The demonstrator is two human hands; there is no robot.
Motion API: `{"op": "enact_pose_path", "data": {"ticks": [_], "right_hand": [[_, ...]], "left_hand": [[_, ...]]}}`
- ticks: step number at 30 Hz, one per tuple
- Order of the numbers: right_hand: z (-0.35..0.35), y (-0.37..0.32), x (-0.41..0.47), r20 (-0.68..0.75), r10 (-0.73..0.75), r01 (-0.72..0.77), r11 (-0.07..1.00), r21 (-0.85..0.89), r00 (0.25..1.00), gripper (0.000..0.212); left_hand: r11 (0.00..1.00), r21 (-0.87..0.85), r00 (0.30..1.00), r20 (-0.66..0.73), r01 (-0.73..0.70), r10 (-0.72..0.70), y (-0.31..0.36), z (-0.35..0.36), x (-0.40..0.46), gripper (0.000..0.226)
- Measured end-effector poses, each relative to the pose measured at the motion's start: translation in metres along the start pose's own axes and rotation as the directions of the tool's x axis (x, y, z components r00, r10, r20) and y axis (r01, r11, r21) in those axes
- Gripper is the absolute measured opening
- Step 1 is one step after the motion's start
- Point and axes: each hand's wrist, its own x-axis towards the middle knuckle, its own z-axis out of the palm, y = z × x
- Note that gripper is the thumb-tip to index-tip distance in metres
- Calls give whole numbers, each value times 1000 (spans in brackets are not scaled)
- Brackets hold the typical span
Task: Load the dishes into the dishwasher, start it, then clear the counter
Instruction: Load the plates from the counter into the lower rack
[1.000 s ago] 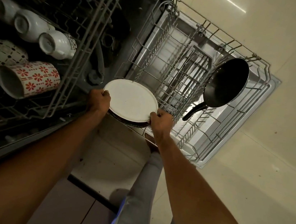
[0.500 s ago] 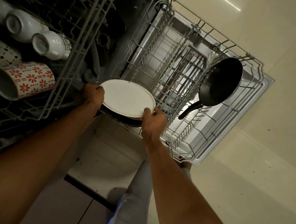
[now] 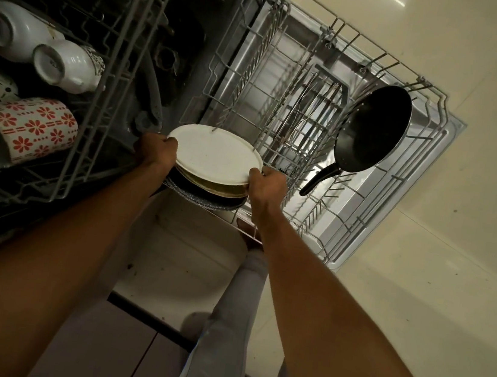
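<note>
I hold a stack of plates (image 3: pixel 213 155), white on top with darker ones underneath, at the near left corner of the pulled-out lower rack (image 3: pixel 371 226). My left hand (image 3: pixel 155 150) grips the stack's left rim and my right hand (image 3: pixel 266 184) grips its right rim. A black frying pan (image 3: pixel 372 128) leans upright at the rack's right side, handle pointing down-left. The upper rack (image 3: pixel 91 123) on the left carries a red-flowered mug (image 3: pixel 24 130) and white cups (image 3: pixel 67 65).
The open dishwasher door (image 3: pixel 443 138) lies under the lower rack, over pale floor tiles. A cutlery basket (image 3: pixel 313 117) stands in the rack's middle. My leg in light trousers (image 3: pixel 229 328) is below the stack. The dark tub interior is at upper left.
The plate stack has shifted slightly forward and down onto the lower rack's near corner; the top white plate has slid apart from the darker plates below. Both hands keep their grip.
</note>
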Motion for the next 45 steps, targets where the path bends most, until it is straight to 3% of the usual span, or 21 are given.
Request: {"op": "enact_pose_path", "data": {"ticks": [11,20,27,33,36,40,45], "right_hand": [[1,1,46,6,26,-26,998,-64,1000,21],[-9,1,33,79,-12,16,999,-40,997,27],[-29,1,13,137,0,-7,998,55,991,19],[-30,-4,-14,144,35,-48,995,93,989,25],[-26,-7,-32,178,62,-89,985,148,982,15],[-14,-1,-46,145,70,-91,985,148,987,37],[-13,7,-36,111,102,-120,979,166,989,32]], "left_hand": [[983,181,997,70,-25,12,12,15,15,32],[950,303,997,39,-72,63,24,17,-10,44],[980,199,1000,-13,-19,22,16,18,-27,42],[989,145,998,-52,-12,19,9,-1,-32,40],[988,154,998,-59,-12,21,9,-14,-30,42],[987,158,998,-36,-36,42,11,-25,-28,39],[986,152,998,-1,-67,68,10,-16,-25,34]]}}
